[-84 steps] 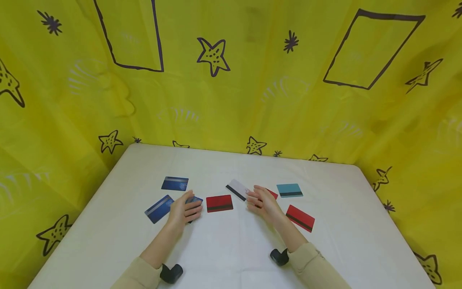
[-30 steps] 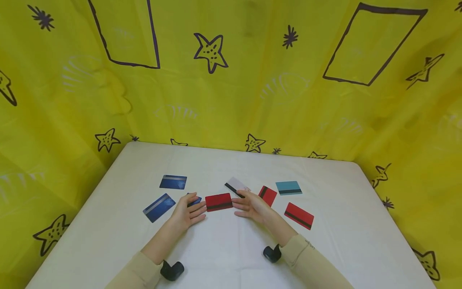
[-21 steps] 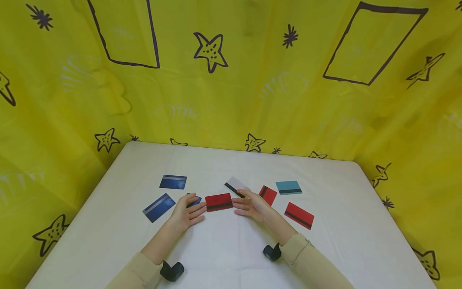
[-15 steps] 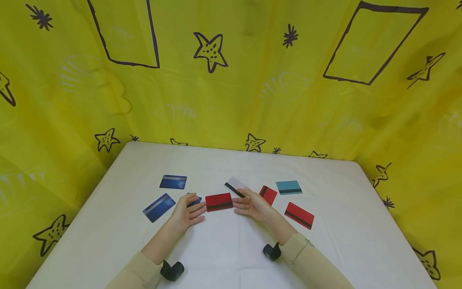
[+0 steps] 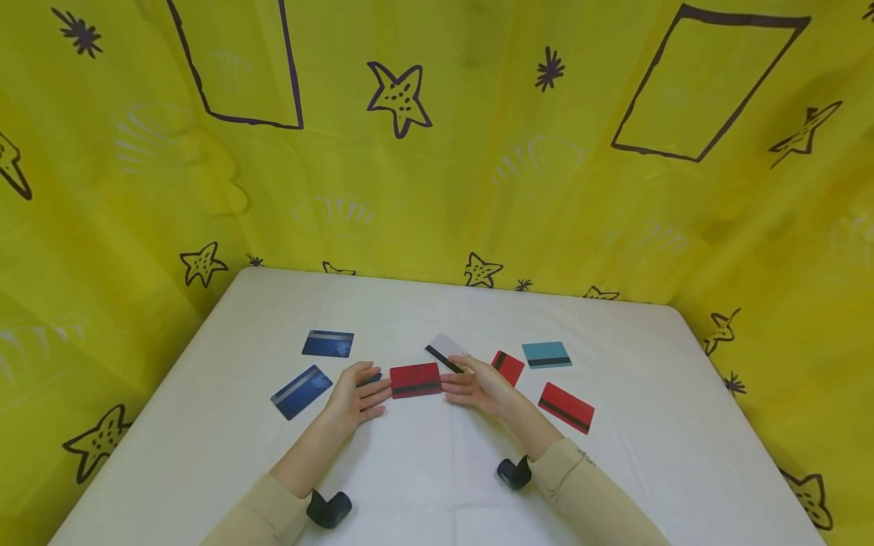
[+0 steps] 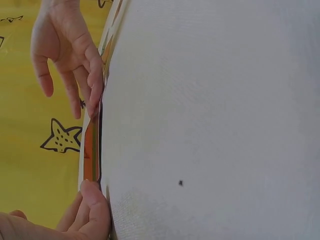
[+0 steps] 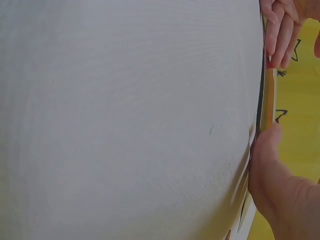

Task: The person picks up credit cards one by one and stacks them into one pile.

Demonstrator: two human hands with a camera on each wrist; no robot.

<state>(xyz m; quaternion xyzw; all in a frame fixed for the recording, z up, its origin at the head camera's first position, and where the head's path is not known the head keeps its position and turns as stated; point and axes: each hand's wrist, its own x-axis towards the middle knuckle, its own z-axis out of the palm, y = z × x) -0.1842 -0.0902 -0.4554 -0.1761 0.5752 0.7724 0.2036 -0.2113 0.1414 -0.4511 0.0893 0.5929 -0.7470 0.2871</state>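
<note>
A red card (image 5: pixel 416 377) with a dark stripe lies between both hands in the middle of the white table. My left hand (image 5: pixel 350 398) has its straight fingertips at the card's left end. At the right end are the straight fingertips of my right hand (image 5: pixel 480 387). Seen edge-on in the left wrist view, the red card (image 6: pixel 91 150) spans from one hand's fingertips to the other's. A blue card (image 5: pixel 372 378) is mostly hidden behind the left hand. Part of a white card (image 5: pixel 444 346) with a black stripe shows beyond the right fingers.
Two blue cards, one farther back (image 5: pixel 328 343) and one nearer (image 5: pixel 301 392), lie at the left. On the right are a partly covered red card (image 5: pixel 508 367), another red card (image 5: pixel 567 407) and a teal card (image 5: pixel 547 354). A yellow patterned curtain (image 5: pixel 464 189) surrounds the table (image 5: pixel 423 470).
My right hand has moved left from the small red card to the middle one, uncovering more of the former. The left hand has shifted right. Lately the middle card has moved slightly up and right.
</note>
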